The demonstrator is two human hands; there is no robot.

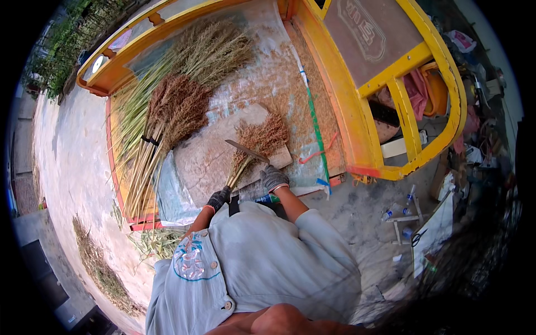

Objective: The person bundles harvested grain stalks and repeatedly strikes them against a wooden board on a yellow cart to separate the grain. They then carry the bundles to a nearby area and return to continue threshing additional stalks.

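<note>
My left hand (219, 198), in a dark glove, is closed around the stalks of a small bunch of reddish-brown broomcorn (262, 135). Its seed heads point away from me and rest on a flat, worn board (204, 153). In my gloved right hand (274, 178) is a long-bladed knife (245, 149), its handle hidden by my fingers. The blade slants to the left across the bunch, just below the heads. Left of the board lies a bigger bundle of reddish-brown seed heads (177, 109), bound by a dark tie (149, 140). Beyond it are greenish stalks with heads (218, 53).
A yellow-framed cart (329, 84) carries all this on a plastic sheet (268, 61) strewn with loose seeds. Its raised yellow rails stand at the far side and right. A small stool frame (403, 220) and bottles are on the right-hand floor. Dry plant scraps (97, 268) lie at left.
</note>
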